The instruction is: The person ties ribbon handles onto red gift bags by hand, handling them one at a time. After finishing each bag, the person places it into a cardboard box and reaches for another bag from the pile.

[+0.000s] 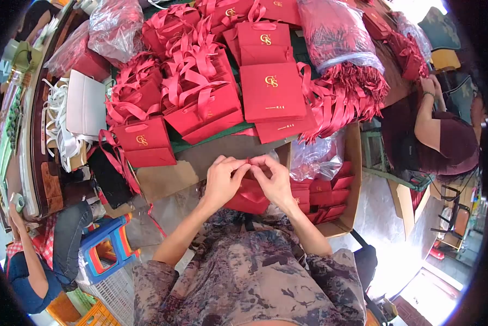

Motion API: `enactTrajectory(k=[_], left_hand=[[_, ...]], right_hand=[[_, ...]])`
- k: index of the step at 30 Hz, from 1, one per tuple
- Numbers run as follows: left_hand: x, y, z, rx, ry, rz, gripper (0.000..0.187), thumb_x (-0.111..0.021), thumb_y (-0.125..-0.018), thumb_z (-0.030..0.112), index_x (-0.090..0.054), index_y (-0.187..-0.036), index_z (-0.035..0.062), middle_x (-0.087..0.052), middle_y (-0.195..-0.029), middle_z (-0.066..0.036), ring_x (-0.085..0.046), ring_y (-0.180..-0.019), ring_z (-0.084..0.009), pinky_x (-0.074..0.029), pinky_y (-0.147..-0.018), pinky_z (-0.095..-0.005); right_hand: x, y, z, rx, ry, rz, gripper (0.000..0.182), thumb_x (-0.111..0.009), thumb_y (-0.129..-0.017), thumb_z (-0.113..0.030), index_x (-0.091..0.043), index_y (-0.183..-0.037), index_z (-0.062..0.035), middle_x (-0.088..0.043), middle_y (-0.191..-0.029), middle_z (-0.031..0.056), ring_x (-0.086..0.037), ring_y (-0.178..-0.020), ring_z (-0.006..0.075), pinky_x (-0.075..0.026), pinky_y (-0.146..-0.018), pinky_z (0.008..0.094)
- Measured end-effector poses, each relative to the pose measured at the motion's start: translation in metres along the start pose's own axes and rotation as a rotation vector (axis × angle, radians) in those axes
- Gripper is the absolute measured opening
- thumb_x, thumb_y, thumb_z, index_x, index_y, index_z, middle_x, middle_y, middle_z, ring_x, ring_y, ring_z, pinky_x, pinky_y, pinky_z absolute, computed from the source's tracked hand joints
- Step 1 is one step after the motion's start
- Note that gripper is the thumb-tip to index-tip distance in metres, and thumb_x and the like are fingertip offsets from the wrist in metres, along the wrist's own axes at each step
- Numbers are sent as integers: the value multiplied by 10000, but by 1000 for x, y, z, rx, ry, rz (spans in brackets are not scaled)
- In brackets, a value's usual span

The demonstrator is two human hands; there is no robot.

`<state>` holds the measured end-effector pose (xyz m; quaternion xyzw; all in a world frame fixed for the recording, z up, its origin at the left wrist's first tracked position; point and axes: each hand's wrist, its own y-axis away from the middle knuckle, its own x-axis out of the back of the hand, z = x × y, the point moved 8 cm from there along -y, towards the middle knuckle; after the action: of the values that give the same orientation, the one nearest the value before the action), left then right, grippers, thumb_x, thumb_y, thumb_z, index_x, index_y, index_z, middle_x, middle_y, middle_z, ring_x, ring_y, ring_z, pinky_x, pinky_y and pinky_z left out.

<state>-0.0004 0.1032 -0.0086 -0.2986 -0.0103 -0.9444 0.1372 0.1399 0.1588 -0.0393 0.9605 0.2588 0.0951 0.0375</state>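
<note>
Left grip point(226, 179) and right grip point(273, 180) pinch a small red bit point(249, 161), mostly hidden, over a red bag point(248, 196).
Beyond them, smooth stacked paper bags point(273, 89), satiny ribbons point(339, 103) and a plastic-wrapped bundle point(336, 32) crowd the surface point(394, 68); just right stands an open cardboard box point(355, 182).

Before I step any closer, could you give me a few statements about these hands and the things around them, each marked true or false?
1. The left hand and right hand are far apart. False: they are close together.
2. A red item shows just below the hands. True.
3. The open cardboard box is on the person's left. False: it is on the right.
4. A white bag is left of the piled red bags. True.
5. The blue stool is on the person's right. False: it is on the left.
</note>
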Motion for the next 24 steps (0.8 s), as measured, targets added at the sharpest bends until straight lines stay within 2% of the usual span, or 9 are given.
enactTrajectory(k=[2,7,9,12,13,14,17,22,24], left_hand=[[0,0,9,-65,-104,34,142,-694,-886,147,-758,-959,44,-677,-784,-101,-596,-759,-292,-481,-697,-409],[-2,3,27,-185,-292,74,120,-701,-864,149,-763,-928,69,-667,-781,-87,-600,-782,-299,-479,-697,-419],[-9,4,26,-185,-366,-12,124,-734,-834,140,-757,-928,62,-677,-835,-81,-602,-801,-283,-487,-735,-405],[10,3,34,-274,-156,130,203,-789,-781,141,-753,-961,53,-674,-865,-81,-608,-823,-280,-503,-792,-392],[18,5,34,-290,-173,122,504,-857,-733,193,-689,-1194,75,-693,-992,-93,-647,-881,-264,-520,-830,-376],[23,8,35,-294,-175,122,504,-857,-733,193,-689,-1194,75,-693,-992,-93,-647,-881,-264,-520,-830,-376],[11,21,1,167,248,-181,940,-906,-715,243,-398,-1495,112,-672,-1194,-145,-682,-989,-240,-539,-847,-354],[0,30,-4,38,221,-232,724,-868,-754,178,-510,-1365,26,-665,-1203,-167,-686,-1016,-267,-530,-871,-378],[3,36,1,48,79,-251,591,-834,-783,156,-567,-1290,9,-663,-1176,-176,-676,-1021,-330,-522,-891,-398]], right_hand=[[0,1,-4,-21,36,-29,125,-640,-965,-43,-659,-1069,24,-699,-905,36,-663,-847,82,-547,-763,243],[1,-8,1,-81,-36,-104,112,-639,-980,-66,-647,-1030,34,-698,-894,48,-675,-838,96,-565,-754,257],[3,-10,2,-95,-19,-116,116,-639,-985,-76,-641,-1015,36,-696,-881,51,-674,-826,97,-566,-748,258],[7,-13,-3,-73,30,-149,108,-652,-983,-92,-636,-973,15,-693,-844,35,-662,-797,78,-547,-716,244],[16,-14,-6,-48,-100,-101,110,-658,-980,-100,-638,-955,4,-688,-826,22,-646,-761,66,-527,-678,235],[23,-15,-10,-22,-230,-53,113,-664,-977,-109,-641,-938,-6,-683,-808,10,-629,-725,55,-507,-641,226],[36,-18,-18,-75,-336,-2,102,-651,-987,-101,-630,-939,-14,-621,-770,-31,-553,-686,24,-461,-626,198],[42,-21,-24,-102,-358,28,106,-645,-988,-99,-634,-921,-18,-614,-770,-39,-535,-683,16,-448,-622,193],[57,-28,-38,85,-89,157,119,-655,-983,-106,-643,-902,-19,-614,-777,-42,-527,-690,8,-440,-619,191]])
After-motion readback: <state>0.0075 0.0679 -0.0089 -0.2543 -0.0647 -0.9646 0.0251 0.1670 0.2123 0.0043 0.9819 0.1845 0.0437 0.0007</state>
